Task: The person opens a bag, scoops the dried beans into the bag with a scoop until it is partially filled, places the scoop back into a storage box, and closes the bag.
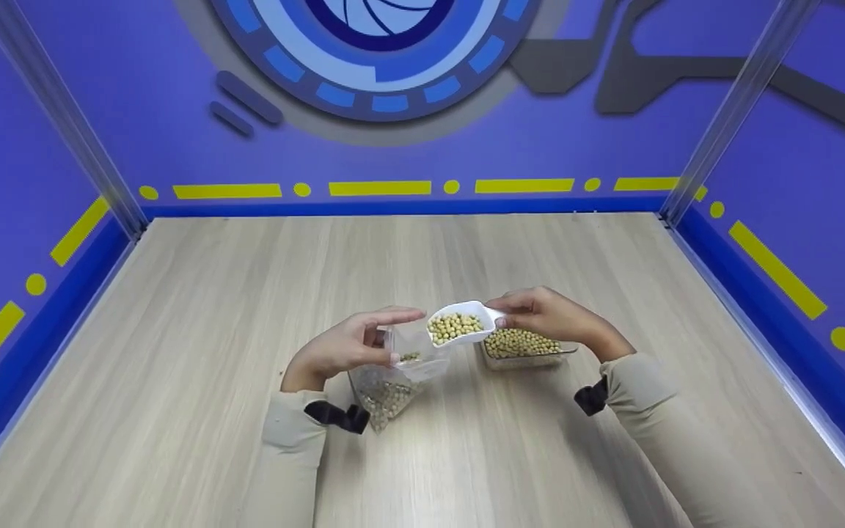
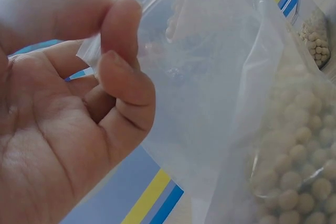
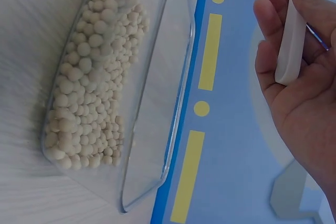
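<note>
My left hand (image 1: pixel 345 345) pinches the rim of a clear plastic bag (image 2: pixel 199 77) between thumb and fingers. Pale round soybeans (image 2: pixel 299 156) fill the bag's lower part, which hangs at or near the tabletop. In my right hand (image 1: pixel 551 319) is the handle of a white scoop (image 1: pixel 494 317), gripped by thumb and fingers. The scoop is heaped with soybeans (image 1: pixel 456 328) and its front lip sits at the bag's mouth. Below and beside the right hand stands a clear rectangular container (image 3: pixel 147 145), partly filled with soybeans (image 3: pixel 89 93).
A pale wood-grain table (image 1: pixel 195 330) lies under everything. Blue-purple panels (image 1: pixel 576 154) with yellow markings enclose its back and sides. Black straps (image 1: pixel 338 416) are worn at both wrists over beige sleeves (image 1: pixel 650 396).
</note>
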Demonstrator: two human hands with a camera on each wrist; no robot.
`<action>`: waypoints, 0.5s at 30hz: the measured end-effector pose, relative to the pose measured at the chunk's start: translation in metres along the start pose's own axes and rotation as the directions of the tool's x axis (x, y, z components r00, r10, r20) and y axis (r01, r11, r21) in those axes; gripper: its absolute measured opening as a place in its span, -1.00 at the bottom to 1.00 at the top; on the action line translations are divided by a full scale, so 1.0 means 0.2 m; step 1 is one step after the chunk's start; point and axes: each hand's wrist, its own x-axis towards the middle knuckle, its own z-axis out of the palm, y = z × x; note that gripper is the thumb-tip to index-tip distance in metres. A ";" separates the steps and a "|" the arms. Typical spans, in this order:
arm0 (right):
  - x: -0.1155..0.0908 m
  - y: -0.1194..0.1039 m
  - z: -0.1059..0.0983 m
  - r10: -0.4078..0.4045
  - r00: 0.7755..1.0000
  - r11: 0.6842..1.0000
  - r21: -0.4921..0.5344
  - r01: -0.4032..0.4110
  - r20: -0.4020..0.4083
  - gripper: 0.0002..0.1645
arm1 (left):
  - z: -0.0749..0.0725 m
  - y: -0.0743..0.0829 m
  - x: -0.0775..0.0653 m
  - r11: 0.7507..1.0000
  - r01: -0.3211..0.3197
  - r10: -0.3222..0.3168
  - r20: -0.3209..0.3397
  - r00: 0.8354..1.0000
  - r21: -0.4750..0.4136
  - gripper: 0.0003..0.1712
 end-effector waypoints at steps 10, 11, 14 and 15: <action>0.00 -0.05 -0.01 -0.033 0.999 0.995 -0.094 0.029 -0.041 -0.63 | 0.00 0.00 0.00 0.999 -0.031 0.031 0.014 0.999 0.026 -0.20; 0.00 -0.06 -0.01 -0.033 0.999 0.995 -0.101 0.028 -0.043 -0.63 | 0.00 0.00 0.00 0.999 -0.033 0.033 0.014 0.999 0.026 -0.20; 0.00 -0.07 -0.02 -0.025 0.999 0.993 -0.114 0.020 -0.043 -0.64 | 0.00 0.00 0.00 0.999 -0.033 0.032 0.013 0.999 0.021 -0.21; 0.00 -0.07 -0.02 -0.024 0.999 0.993 -0.119 0.019 -0.042 -0.65 | 0.00 0.00 0.00 0.999 -0.031 0.031 0.011 0.999 0.021 -0.22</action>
